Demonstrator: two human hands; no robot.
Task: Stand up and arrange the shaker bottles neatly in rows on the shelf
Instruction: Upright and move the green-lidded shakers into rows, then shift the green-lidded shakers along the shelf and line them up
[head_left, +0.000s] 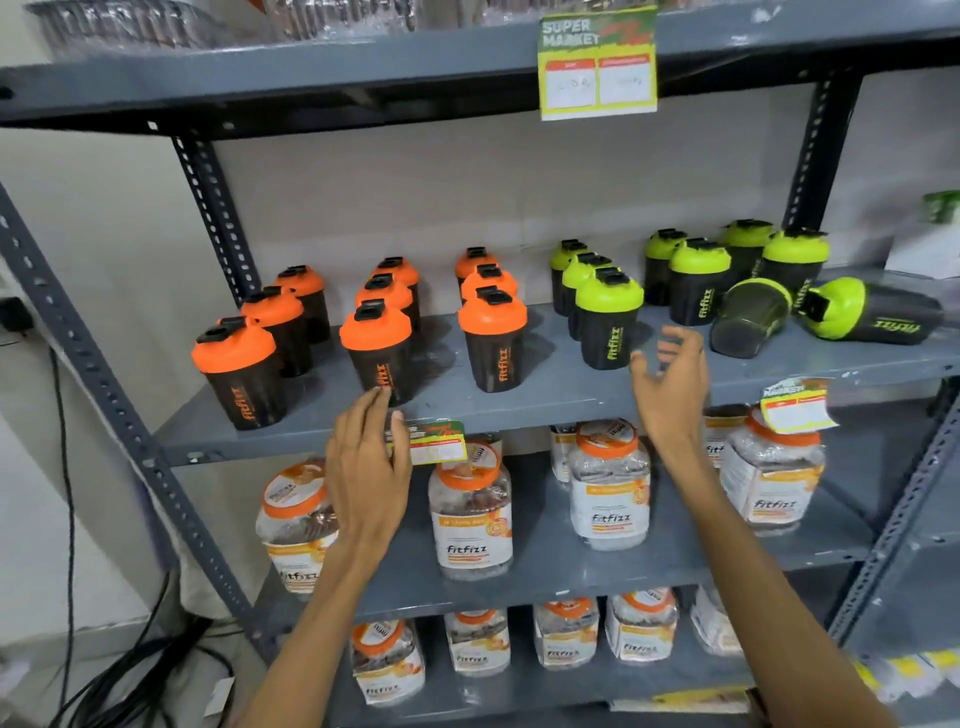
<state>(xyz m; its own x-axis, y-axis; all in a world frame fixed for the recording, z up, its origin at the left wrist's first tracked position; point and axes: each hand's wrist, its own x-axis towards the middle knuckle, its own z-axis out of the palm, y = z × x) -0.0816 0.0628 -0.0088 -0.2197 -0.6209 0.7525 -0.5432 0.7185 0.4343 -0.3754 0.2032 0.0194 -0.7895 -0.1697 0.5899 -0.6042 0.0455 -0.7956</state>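
Observation:
Black shaker bottles stand on a grey metal shelf (545, 400). Orange-lidded bottles (491, 338) form three rows on the left half. Green-lidded bottles (608, 317) stand upright to their right. Two green-lidded bottles lie on their sides at the right end: one shows its base (748, 319), the other points its lid leftward (872, 312). My left hand (366, 473) is open below the shelf's front edge, fingertips near an orange bottle. My right hand (670, 384) is open in front of the shelf, just left of the fallen bottles, holding nothing.
Lower shelves hold clear jars with orange lids (470, 514). Price tags (436, 441) hang from the shelf edges, and a larger sign (597, 62) hangs above. Slotted uprights (104, 384) frame the rack. Black cables (140, 670) lie on the floor at left.

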